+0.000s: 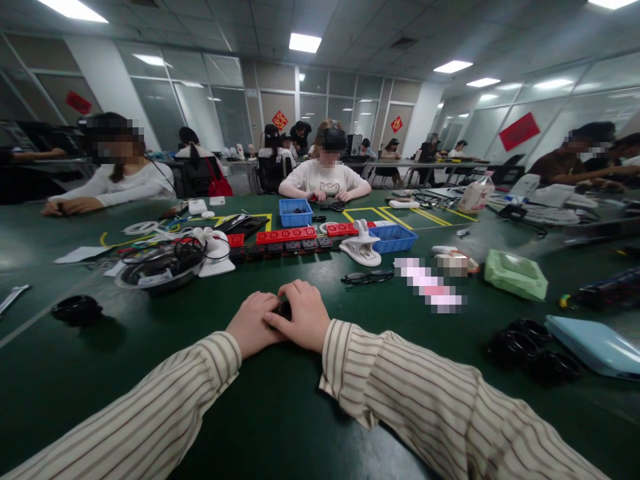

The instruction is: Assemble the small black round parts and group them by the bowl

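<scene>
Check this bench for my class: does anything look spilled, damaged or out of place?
I see no clear spill or damage. The metal bowl, ahead and left of the left hand, looks untidy: black cable loops over the bowl's right side.

"What's on the table (280, 427)?"

"Left hand (255, 321) beside right hand (306, 317), an object (285, 309) between them. Ahead, a row of sockets (287, 235); a bowl (173, 283) lies to its left."

"And right?"

"Glasses (367, 277), nearer than the clip (361, 248) (a tray (397, 243) sits just to its right), then a pack (516, 275); rings (533, 353) lie before that."
</scene>
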A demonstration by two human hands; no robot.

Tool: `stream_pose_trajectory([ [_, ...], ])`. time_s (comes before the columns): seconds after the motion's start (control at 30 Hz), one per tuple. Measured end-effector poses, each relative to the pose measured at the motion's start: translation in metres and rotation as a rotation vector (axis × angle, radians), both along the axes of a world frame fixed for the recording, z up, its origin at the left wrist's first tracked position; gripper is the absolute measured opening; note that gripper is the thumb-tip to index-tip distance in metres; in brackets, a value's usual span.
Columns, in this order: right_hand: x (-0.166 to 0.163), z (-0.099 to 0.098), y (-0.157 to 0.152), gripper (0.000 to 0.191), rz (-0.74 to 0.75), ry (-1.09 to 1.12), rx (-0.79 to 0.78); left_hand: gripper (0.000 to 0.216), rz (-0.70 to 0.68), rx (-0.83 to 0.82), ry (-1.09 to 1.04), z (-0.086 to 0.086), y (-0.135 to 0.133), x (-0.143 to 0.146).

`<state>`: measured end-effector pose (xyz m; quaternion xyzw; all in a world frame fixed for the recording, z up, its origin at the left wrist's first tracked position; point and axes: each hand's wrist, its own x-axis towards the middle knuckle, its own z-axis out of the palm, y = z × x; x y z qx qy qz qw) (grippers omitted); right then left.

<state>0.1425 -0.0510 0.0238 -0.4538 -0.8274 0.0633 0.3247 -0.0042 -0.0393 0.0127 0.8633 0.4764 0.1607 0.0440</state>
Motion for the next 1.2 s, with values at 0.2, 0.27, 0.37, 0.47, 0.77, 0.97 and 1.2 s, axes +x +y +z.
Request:
stream_pose_trajectory([
  [0.2, 0.002, 0.002, 0.000, 0.019, 0.124, 0.039, 0.030, 0.037, -0.074, -0.086, -0.125, 0.001, 0.001, -0.004],
  [0.27, 0.003, 0.003, 0.000, 0.021, 0.200, 0.074, 0.044, 0.040, -0.117, -0.145, -0.183, 0.001, 0.003, -0.007],
  [0.37, 0.005, 0.004, -0.002, 0.033, 0.308, 0.099, 0.057, 0.035, -0.189, -0.240, -0.230, 0.001, 0.006, -0.011],
  [0.47, 0.005, 0.004, -0.004, 0.044, 0.372, 0.090, 0.055, 0.029, -0.226, -0.282, -0.233, 0.000, 0.009, -0.013],
  [0.77, 0.002, -0.002, 0.001, 0.039, 0.078, 0.034, -0.038, 0.061, 0.017, -0.060, -0.164, 0.000, -0.007, 0.004],
  [0.97, 0.000, -0.003, 0.002, 0.030, 0.053, 0.012, -0.007, 0.043, 0.045, -0.043, -0.096, -0.001, -0.007, 0.005],
  [1.2, 0.003, 0.000, 0.002, 0.025, 0.271, 0.156, 0.073, 0.047, -0.142, -0.160, -0.208, -0.007, 0.008, -0.014],
])
